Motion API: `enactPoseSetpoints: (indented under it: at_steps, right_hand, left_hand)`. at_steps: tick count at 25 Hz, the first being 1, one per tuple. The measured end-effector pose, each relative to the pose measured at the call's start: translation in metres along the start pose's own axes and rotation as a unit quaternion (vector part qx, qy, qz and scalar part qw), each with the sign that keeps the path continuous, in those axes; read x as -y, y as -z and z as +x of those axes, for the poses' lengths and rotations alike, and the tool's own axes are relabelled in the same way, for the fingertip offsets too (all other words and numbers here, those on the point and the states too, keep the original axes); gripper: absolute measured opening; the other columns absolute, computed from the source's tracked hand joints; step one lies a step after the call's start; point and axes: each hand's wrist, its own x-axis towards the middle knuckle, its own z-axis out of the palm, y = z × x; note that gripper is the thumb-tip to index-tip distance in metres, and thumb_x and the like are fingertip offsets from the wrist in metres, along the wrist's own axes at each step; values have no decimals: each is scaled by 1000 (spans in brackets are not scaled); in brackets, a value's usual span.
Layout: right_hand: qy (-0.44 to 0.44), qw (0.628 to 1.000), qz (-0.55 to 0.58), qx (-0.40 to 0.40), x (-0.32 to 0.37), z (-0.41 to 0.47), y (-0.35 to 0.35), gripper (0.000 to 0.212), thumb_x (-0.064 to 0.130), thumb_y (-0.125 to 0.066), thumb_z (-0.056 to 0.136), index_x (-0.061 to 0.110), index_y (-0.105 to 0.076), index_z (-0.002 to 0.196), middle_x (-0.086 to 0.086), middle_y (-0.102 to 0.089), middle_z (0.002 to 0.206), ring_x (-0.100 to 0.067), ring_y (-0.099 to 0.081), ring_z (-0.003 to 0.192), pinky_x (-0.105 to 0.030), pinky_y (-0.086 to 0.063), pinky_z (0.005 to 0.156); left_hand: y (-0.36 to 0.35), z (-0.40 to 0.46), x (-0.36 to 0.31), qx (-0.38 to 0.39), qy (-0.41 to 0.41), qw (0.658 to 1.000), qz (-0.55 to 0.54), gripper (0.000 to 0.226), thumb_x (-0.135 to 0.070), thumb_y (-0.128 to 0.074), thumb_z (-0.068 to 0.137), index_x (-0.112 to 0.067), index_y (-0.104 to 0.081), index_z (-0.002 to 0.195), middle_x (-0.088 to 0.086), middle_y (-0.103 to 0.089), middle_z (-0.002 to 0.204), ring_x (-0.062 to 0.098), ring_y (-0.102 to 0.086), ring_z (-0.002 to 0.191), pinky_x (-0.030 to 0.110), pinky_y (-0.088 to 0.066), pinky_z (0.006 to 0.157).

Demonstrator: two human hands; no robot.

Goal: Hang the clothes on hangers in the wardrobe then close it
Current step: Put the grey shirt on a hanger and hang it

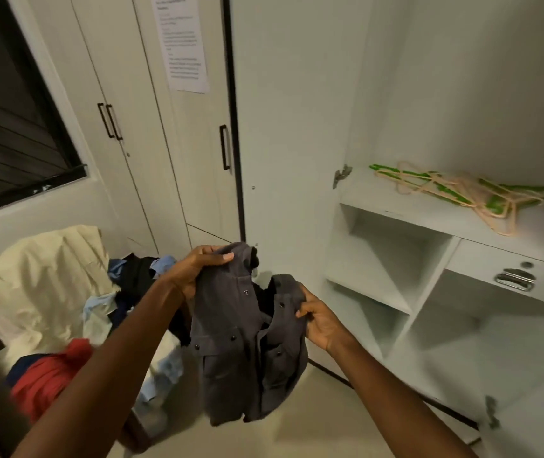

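Note:
A dark grey button shirt [231, 352] hangs in front of me, held up by both hands. My left hand [194, 269] grips its left shoulder near the collar. My right hand [320, 320] pinches the other shoulder edge. The shirt front hangs open, with snaps and chest pockets showing. A tangle of green and beige hangers [462, 193] lies on a shelf inside the open white wardrobe [429, 223] to the right. A pile of more clothes [75, 325], cream, red, blue and black, sits at the lower left.
The wardrobe's open door [297, 127] stands straight ahead. Below the hanger shelf are open cubbies and a drawer with a metal handle [515, 279]. Closed cupboard doors with black handles [112, 120] and a dark window [9, 110] lie to the left.

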Motion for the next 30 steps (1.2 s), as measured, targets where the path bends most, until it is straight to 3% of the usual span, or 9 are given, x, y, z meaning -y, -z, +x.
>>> enactPoseSetpoints:
  at_steps: [5,7,9,12,15,18,23,27,30]
  right_hand:
    - [80,994,38,-59,55,-50,64,88,-21,-37,69,21,-54,144,-11,-59,144,-32,-60,124,-40,-52,102]
    - [121,989,41,-78,78,-73,88,85,-18,-43,72,20,-53,147,-13,-57,146,-34,-57,128,-44,-48,108]
    - [152,982,41,-104,101,-95,106,76,-14,-51,77,18,-55,145,-13,-62,140,-31,-63,119,-42,-55,100]
    - [208,967,39,-139,136,-121,123,75,-12,-60,74,17,-57,142,-13,-66,134,-29,-70,109,-40,-59,93]
    - [261,948,39,-178,174,-143,145,82,-20,-54,71,14,-53,145,-14,-68,132,-32,-70,107,-42,-56,94]
    - [315,928,17,-197,219,-160,162,74,-28,-43,78,13,-58,137,-7,-75,118,-27,-74,98,-36,-62,84]
    - [362,908,-35,-207,284,-158,193,65,-27,-45,79,11,-66,127,-10,-69,129,-27,-68,114,-32,-60,90]
    - [373,899,-23,-230,336,-141,213,56,-30,-36,79,7,-65,109,-4,-74,105,-22,-73,88,-27,-61,71]
    - [389,892,-30,-230,381,-122,220,56,-30,-30,75,10,-67,92,0,-75,90,-19,-72,74,-25,-58,59]
  left_hand:
    - [-81,23,8,25,12,999,35,22,-14,-92,67,-4,-77,80,19,-74,85,29,-73,79,36,-61,72]
    - [-116,34,15,53,-17,998,24,39,-16,-95,61,-4,-78,95,20,-74,95,33,-72,90,38,-60,80]
    - [-154,46,17,45,-43,998,28,63,-17,-97,57,-1,-73,112,19,-74,105,31,-72,95,36,-60,82]
    - [-209,66,8,35,-93,995,17,46,3,-80,77,6,-66,120,24,-71,110,29,-71,96,33,-60,84]
    - [-257,92,-11,42,-109,993,-20,42,4,-77,79,6,-67,120,26,-70,115,35,-69,103,35,-61,88]
    - [-299,122,-35,72,-98,988,-100,38,4,-72,81,-3,-72,118,22,-72,114,31,-72,96,34,-62,82]
    - [-351,177,-70,133,-92,974,-162,38,2,-62,90,-15,-70,124,12,-75,115,24,-73,96,34,-62,86]
    - [-382,230,-99,166,-107,964,-176,44,10,-56,89,-14,-68,124,10,-76,109,23,-74,91,31,-62,80]
    - [-392,273,-133,176,-122,963,-166,56,12,-64,70,-7,-69,123,13,-73,111,28,-71,96,33,-61,86]
